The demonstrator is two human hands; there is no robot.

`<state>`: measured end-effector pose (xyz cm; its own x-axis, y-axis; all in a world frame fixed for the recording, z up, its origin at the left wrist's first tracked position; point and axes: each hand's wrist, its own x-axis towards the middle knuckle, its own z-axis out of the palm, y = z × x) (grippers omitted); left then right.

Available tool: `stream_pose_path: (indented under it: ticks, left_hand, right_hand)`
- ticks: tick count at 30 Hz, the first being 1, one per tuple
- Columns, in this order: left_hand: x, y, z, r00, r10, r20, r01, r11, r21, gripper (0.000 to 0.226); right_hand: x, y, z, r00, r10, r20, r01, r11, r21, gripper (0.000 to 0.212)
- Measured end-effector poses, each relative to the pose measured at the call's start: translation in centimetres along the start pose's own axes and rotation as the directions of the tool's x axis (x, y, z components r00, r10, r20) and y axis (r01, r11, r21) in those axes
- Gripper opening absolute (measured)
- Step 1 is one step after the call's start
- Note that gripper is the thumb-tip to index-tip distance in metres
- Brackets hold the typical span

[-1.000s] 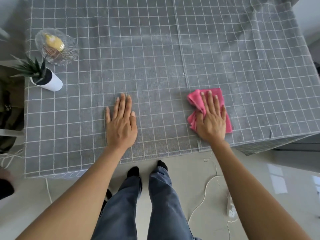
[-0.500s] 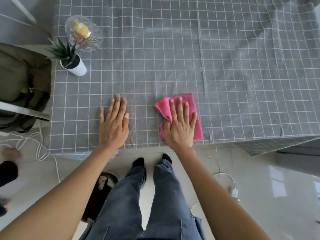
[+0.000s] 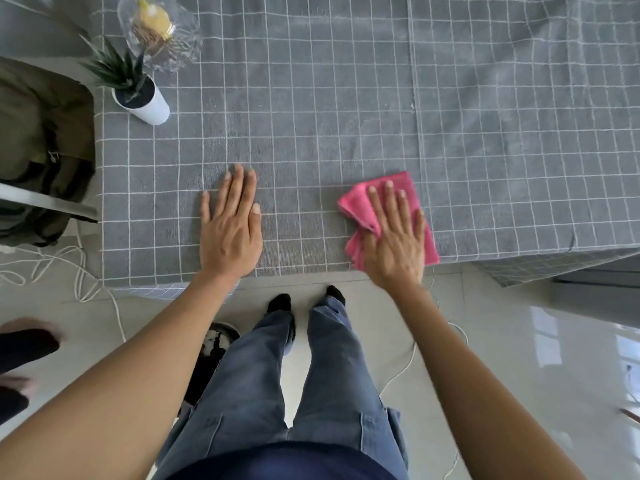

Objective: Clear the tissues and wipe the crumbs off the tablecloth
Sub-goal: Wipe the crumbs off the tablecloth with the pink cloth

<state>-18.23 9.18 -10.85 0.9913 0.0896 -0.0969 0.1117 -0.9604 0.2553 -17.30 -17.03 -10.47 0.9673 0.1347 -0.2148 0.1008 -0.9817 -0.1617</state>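
A grey checked tablecloth [image 3: 346, 98] covers the table. My right hand [image 3: 396, 240] lies flat on a folded pink cloth [image 3: 358, 206], pressing it down near the table's front edge. My left hand [image 3: 230, 226] rests palm down on the tablecloth to the left, holding nothing. One small white speck [image 3: 412, 106] sits on the fabric beyond the pink cloth. I see no tissues on the table.
A small plant in a white pot [image 3: 147, 103] and a glass dish [image 3: 161, 36] holding something yellow stand at the far left corner. An olive bag [image 3: 38, 143] sits left of the table. A black bin [image 3: 213, 355] and white cords [image 3: 69, 268] are on the floor.
My right hand slid the pink cloth left toward my left hand, then back to the right. My left hand stayed flat in place. The camera view shifted.
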Motion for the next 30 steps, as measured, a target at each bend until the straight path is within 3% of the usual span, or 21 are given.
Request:
stream_pose_path:
  ticks: [6, 11, 15, 20, 24, 26, 30]
  left_hand:
    - [0.0, -0.2, 0.2, 1.0, 0.01, -0.001, -0.01, 1.0, 0.004, 0.054]
    - [0.1, -0.3, 0.3, 1.0, 0.007, -0.007, -0.007, 1.0, 0.009, 0.054]
    - [0.1, -0.2, 0.5, 1.0, 0.012, -0.011, -0.013, 1.0, 0.0, 0.053]
    - [0.1, -0.3, 0.3, 1.0, 0.021, -0.016, -0.021, 1.0, -0.002, 0.055]
    - [0.0, -0.3, 0.2, 0.999, 0.026, -0.021, -0.026, 1.0, 0.001, 0.054]
    - [0.0, -0.3, 0.2, 1.0, 0.021, -0.015, -0.021, 1.0, 0.003, 0.054]
    - [-0.1, -0.2, 0.1, 1.0, 0.013, -0.005, -0.013, 1.0, 0.016, 0.055]
  right_hand:
    - [-0.2, 7.9, -2.1, 0.95, 0.311, -0.035, -0.308, 0.949, 0.065, 0.061]
    - [0.2, 5.8, -2.1, 0.907, 0.419, -0.039, -0.412, 0.904, 0.111, 0.064]
    - [0.0, -0.3, -1.1, 0.953, 0.302, 0.0, -0.302, 0.952, 0.056, 0.064]
    - [-0.5, -9.7, 1.0, 0.999, 0.003, 0.036, -0.006, 0.997, 0.074, 0.063]
    - [-0.3, -8.4, 0.6, 0.992, -0.126, 0.024, 0.124, 0.988, 0.093, 0.059]
    - [0.2, -5.9, 0.0, 0.993, -0.115, 0.03, 0.113, 0.991, 0.079, 0.058]
    - [2.0, 1.3, -1.1, 0.991, 0.13, 0.033, -0.131, 0.991, 0.016, 0.058]
